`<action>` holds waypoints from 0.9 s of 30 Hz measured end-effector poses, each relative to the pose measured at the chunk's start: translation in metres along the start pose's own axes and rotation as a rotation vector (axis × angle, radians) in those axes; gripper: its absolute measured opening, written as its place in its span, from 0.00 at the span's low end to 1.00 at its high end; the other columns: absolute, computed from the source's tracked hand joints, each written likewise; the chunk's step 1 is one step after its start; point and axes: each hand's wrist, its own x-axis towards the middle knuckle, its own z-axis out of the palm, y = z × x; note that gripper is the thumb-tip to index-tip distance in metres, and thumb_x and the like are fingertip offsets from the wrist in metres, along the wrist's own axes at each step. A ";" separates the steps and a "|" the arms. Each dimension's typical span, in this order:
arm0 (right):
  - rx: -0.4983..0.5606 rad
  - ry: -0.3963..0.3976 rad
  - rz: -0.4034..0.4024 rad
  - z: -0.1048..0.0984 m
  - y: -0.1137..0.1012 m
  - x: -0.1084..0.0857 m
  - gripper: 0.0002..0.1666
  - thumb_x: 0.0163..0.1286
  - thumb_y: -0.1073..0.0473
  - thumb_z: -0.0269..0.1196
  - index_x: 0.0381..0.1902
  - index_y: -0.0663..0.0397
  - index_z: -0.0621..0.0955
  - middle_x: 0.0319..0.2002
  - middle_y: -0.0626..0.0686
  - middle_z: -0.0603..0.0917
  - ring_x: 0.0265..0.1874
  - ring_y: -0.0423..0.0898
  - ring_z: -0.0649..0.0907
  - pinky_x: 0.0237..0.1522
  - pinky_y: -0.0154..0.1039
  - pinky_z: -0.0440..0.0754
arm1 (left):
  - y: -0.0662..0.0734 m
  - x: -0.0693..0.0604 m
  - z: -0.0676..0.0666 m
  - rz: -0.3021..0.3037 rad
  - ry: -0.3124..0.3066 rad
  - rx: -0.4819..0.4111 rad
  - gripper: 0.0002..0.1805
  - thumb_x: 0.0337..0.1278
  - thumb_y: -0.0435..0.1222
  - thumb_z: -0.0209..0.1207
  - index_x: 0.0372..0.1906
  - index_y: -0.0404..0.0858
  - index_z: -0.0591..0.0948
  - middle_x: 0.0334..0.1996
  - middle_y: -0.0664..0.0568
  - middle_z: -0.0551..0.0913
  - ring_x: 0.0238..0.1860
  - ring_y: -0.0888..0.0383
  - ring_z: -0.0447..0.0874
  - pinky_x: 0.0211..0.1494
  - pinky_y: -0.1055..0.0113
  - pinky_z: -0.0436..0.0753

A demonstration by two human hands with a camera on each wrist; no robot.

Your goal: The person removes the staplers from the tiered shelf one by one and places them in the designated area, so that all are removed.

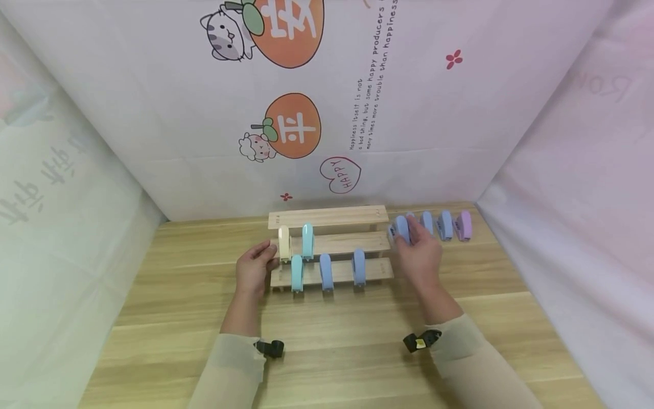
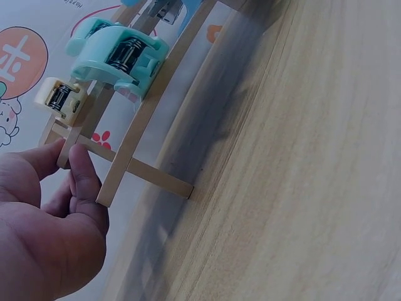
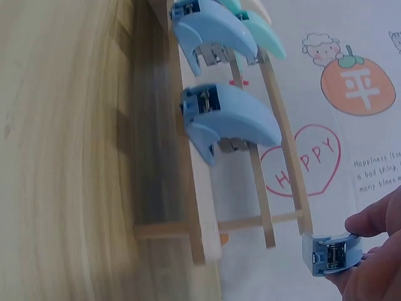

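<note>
A three-tier wooden rack (image 1: 327, 217) stands on the table. My left hand (image 1: 252, 267) pinches the left end of its middle shelf, seen closely in the left wrist view. On that shelf sit a cream stapler (image 1: 284, 243) and a teal stapler (image 1: 307, 241). The bottom shelf bears another teal stapler (image 1: 297, 272) and two blue ones, a left blue stapler (image 1: 326, 271) and a right blue stapler (image 1: 359, 267). Just past the rack's right end, my right hand (image 1: 421, 255) holds a light blue stapler (image 3: 332, 254) between thumb and fingers.
Right of the rack, a row of staplers stands on the table: several blue ones, one a blue stapler (image 1: 445, 225), partly behind my right hand, and a purple stapler (image 1: 464, 225) at the end. A printed white cloth (image 1: 409, 170) hangs behind, with more cloth at both sides.
</note>
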 end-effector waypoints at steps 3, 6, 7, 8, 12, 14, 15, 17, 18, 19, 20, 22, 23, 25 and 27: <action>0.008 -0.003 0.014 -0.005 0.003 0.002 0.31 0.66 0.71 0.66 0.68 0.64 0.77 0.67 0.63 0.78 0.67 0.57 0.77 0.68 0.42 0.79 | 0.001 -0.001 0.000 0.006 -0.007 0.007 0.23 0.69 0.38 0.67 0.65 0.35 0.79 0.58 0.43 0.81 0.45 0.56 0.87 0.58 0.67 0.88; -0.002 0.004 0.036 -0.010 0.006 0.004 0.31 0.67 0.71 0.65 0.68 0.64 0.77 0.67 0.64 0.78 0.67 0.57 0.77 0.68 0.42 0.78 | 0.001 -0.001 0.000 0.010 -0.009 0.007 0.23 0.69 0.38 0.67 0.65 0.34 0.79 0.58 0.43 0.82 0.45 0.56 0.88 0.58 0.67 0.88; -0.009 0.008 0.046 -0.012 0.007 0.004 0.31 0.67 0.70 0.65 0.69 0.64 0.77 0.66 0.64 0.78 0.67 0.57 0.77 0.69 0.43 0.78 | 0.001 -0.001 0.000 0.011 -0.009 0.010 0.23 0.69 0.38 0.67 0.65 0.34 0.79 0.58 0.43 0.82 0.45 0.56 0.88 0.58 0.67 0.88; -0.015 0.012 0.055 -0.014 0.008 0.005 0.31 0.68 0.70 0.65 0.69 0.64 0.76 0.66 0.64 0.78 0.67 0.56 0.77 0.69 0.43 0.78 | 0.002 -0.001 0.000 0.012 -0.009 0.010 0.23 0.69 0.38 0.67 0.65 0.34 0.79 0.58 0.43 0.82 0.45 0.56 0.88 0.58 0.67 0.88; -0.017 0.034 0.087 -0.020 0.011 0.008 0.32 0.67 0.69 0.65 0.70 0.63 0.76 0.67 0.63 0.78 0.67 0.55 0.78 0.69 0.42 0.78 | 0.001 0.000 0.000 0.015 -0.003 0.014 0.24 0.68 0.38 0.68 0.64 0.35 0.80 0.57 0.44 0.82 0.46 0.56 0.88 0.58 0.67 0.88; -0.016 0.045 0.091 -0.024 0.012 0.009 0.32 0.67 0.68 0.66 0.69 0.62 0.76 0.67 0.63 0.78 0.67 0.56 0.78 0.68 0.41 0.79 | 0.001 0.001 0.000 0.014 0.000 0.011 0.24 0.68 0.38 0.68 0.64 0.35 0.80 0.57 0.44 0.82 0.46 0.55 0.88 0.58 0.67 0.88; -0.012 0.049 0.091 -0.025 0.013 0.009 0.32 0.67 0.69 0.66 0.69 0.63 0.76 0.67 0.63 0.78 0.67 0.56 0.78 0.68 0.42 0.79 | 0.000 0.001 0.000 0.015 0.000 0.013 0.24 0.68 0.38 0.68 0.64 0.35 0.80 0.57 0.44 0.82 0.46 0.55 0.88 0.58 0.67 0.88; -0.007 0.055 0.090 -0.028 0.016 0.009 0.32 0.67 0.69 0.66 0.69 0.63 0.76 0.67 0.63 0.77 0.67 0.56 0.78 0.68 0.42 0.79 | -0.001 0.002 -0.001 0.015 -0.004 0.011 0.24 0.68 0.38 0.68 0.64 0.35 0.80 0.57 0.43 0.82 0.46 0.55 0.87 0.58 0.67 0.88; -0.007 0.057 0.093 -0.029 0.018 0.009 0.32 0.67 0.69 0.66 0.69 0.63 0.76 0.67 0.62 0.77 0.67 0.56 0.78 0.69 0.42 0.78 | -0.001 0.002 -0.001 0.014 -0.006 0.010 0.24 0.68 0.38 0.68 0.64 0.35 0.80 0.57 0.43 0.82 0.46 0.56 0.87 0.58 0.67 0.88; -0.009 0.059 0.098 -0.030 0.020 0.009 0.32 0.67 0.69 0.66 0.69 0.64 0.76 0.68 0.62 0.77 0.67 0.56 0.78 0.69 0.43 0.78 | -0.002 0.003 -0.002 0.014 -0.007 0.008 0.24 0.68 0.38 0.68 0.64 0.35 0.80 0.57 0.43 0.81 0.45 0.56 0.87 0.58 0.67 0.88; -0.014 0.062 0.101 -0.031 0.022 0.009 0.32 0.67 0.69 0.66 0.69 0.64 0.76 0.68 0.62 0.77 0.68 0.56 0.78 0.69 0.43 0.78 | -0.002 0.002 -0.002 0.014 -0.011 0.008 0.24 0.68 0.38 0.68 0.64 0.34 0.79 0.58 0.43 0.81 0.45 0.56 0.87 0.59 0.67 0.88; -0.018 0.071 0.110 -0.034 0.027 0.009 0.31 0.68 0.69 0.65 0.69 0.64 0.76 0.68 0.62 0.77 0.68 0.55 0.78 0.70 0.42 0.78 | -0.002 0.003 -0.002 0.015 -0.016 0.003 0.24 0.68 0.38 0.68 0.65 0.34 0.79 0.58 0.43 0.81 0.45 0.57 0.87 0.59 0.67 0.88; -0.020 0.077 0.117 -0.035 0.030 0.009 0.32 0.68 0.69 0.65 0.70 0.63 0.76 0.68 0.62 0.77 0.68 0.55 0.78 0.70 0.42 0.78 | -0.002 0.002 -0.002 0.015 -0.017 -0.001 0.24 0.68 0.38 0.68 0.65 0.34 0.79 0.58 0.42 0.81 0.44 0.57 0.87 0.59 0.66 0.88; -0.024 0.092 0.127 -0.037 0.035 0.009 0.32 0.68 0.69 0.64 0.70 0.63 0.76 0.67 0.61 0.78 0.68 0.54 0.78 0.70 0.42 0.78 | -0.001 0.002 -0.002 0.015 -0.019 -0.006 0.24 0.68 0.37 0.68 0.65 0.34 0.79 0.58 0.42 0.81 0.44 0.57 0.87 0.59 0.67 0.88; -0.014 0.104 0.130 -0.040 0.039 0.010 0.32 0.67 0.69 0.63 0.70 0.63 0.76 0.67 0.62 0.77 0.68 0.54 0.77 0.70 0.41 0.78 | -0.001 0.002 -0.002 0.014 -0.019 -0.011 0.24 0.68 0.37 0.68 0.65 0.34 0.79 0.58 0.42 0.81 0.44 0.58 0.87 0.59 0.67 0.88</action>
